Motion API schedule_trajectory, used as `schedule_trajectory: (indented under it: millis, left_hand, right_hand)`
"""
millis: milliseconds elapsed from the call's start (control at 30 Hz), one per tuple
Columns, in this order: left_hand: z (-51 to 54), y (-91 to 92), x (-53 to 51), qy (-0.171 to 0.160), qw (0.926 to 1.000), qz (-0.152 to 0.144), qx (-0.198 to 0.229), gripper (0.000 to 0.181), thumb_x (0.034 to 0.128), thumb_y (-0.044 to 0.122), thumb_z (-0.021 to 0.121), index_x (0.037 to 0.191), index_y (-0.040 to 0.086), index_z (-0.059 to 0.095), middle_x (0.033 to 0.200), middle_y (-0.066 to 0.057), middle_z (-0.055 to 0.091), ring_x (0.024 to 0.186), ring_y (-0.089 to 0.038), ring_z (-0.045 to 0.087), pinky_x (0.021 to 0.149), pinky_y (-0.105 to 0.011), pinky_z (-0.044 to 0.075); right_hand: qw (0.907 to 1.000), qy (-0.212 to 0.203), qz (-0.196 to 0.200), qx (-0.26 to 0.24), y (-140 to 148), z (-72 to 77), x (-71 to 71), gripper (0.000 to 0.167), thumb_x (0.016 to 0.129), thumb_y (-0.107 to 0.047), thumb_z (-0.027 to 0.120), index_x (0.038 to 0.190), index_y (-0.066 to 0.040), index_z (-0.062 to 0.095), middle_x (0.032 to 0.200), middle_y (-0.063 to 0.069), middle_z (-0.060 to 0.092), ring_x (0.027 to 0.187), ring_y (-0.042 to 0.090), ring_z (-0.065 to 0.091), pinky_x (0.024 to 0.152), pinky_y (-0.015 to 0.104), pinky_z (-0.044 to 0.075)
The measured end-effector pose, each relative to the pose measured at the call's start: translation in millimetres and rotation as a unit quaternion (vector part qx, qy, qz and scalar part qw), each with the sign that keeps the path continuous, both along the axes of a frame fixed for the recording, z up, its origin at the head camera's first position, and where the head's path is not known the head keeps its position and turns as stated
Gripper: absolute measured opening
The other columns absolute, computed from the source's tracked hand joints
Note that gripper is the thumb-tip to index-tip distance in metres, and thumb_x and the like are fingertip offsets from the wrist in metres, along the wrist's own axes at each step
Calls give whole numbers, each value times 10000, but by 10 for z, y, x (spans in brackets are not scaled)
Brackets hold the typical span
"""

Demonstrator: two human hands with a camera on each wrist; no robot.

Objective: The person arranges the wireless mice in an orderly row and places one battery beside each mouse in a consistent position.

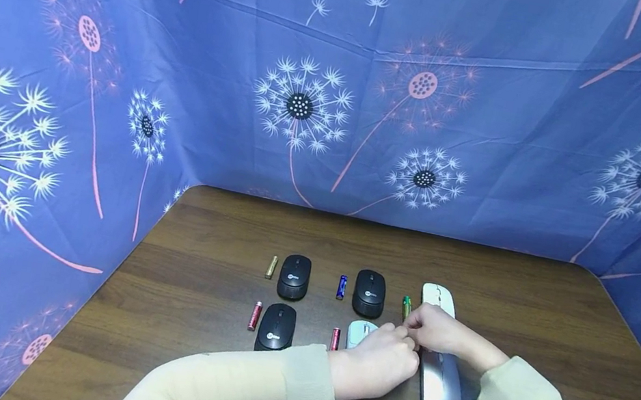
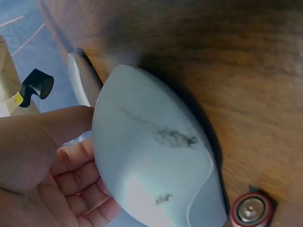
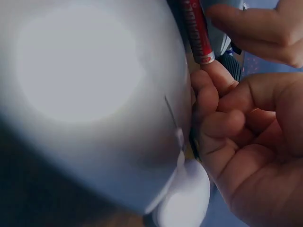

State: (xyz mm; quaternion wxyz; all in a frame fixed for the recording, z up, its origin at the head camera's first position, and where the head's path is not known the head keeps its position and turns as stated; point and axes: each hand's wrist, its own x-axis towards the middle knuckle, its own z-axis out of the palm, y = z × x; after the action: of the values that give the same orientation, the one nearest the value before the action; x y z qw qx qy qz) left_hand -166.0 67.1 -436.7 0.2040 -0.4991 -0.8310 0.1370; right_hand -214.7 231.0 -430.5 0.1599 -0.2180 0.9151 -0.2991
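Close together in the head view, my left hand point(image 1: 383, 360) and right hand point(image 1: 436, 329) meet between the pale mint mouse point(image 1: 359, 332) and the silver mouse point(image 1: 442, 391). A red battery point(image 3: 198, 33) lies along the silver mouse's side in the right wrist view. One end of it meets a fingertip of the right hand point(image 3: 246, 127), whose other fingers are curled. A fairly straight finger of the left hand point(image 3: 265, 28) reaches to the battery's side; whether either hand pinches it is hidden. The mint mouse point(image 2: 151, 156) partly covers the left hand point(image 2: 61, 165) in the left wrist view.
Three black mice, one of them point(image 1: 294, 277) at back left, stand on the wooden table point(image 1: 217, 226). Batteries lie beside mice: gold point(image 1: 271, 267), blue point(image 1: 341, 287), green point(image 1: 406, 307), red point(image 1: 255, 316) and red point(image 1: 335, 339). A white mouse point(image 1: 436, 297) is behind the right hand.
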Motion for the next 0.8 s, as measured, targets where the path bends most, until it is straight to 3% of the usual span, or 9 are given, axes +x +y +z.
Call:
schedule_trajectory:
  millis: [233,467,800]
  left_hand:
    - [6,95,27,-192,9995,163,-187,104,847,277,630,802,348,690,807,137,656,762,-58,531,580,-215,349]
    - [-37,138,27,-156,9994,201,-227,95,850,284,628,824,344,696,810,137,657,746,-50,522,568,-205,341]
    - [-43,123,11,-518,9983,217,-176,62,831,369,658,831,328,705,834,136,655,757,-59,529,577,-210,349]
  right_hand:
    - [9996,52,57,253,76,35,13,266,789,19,567,565,-120,602,450,-124,433,425,33,383,417,156,262]
    - [9990,174,138,376,78,45,31,273,772,19,587,541,-125,567,465,-138,389,434,21,359,429,156,255]
    - [9997,43,69,246,113,40,43,258,806,4,593,584,-125,624,467,-94,482,397,16,420,394,163,323]
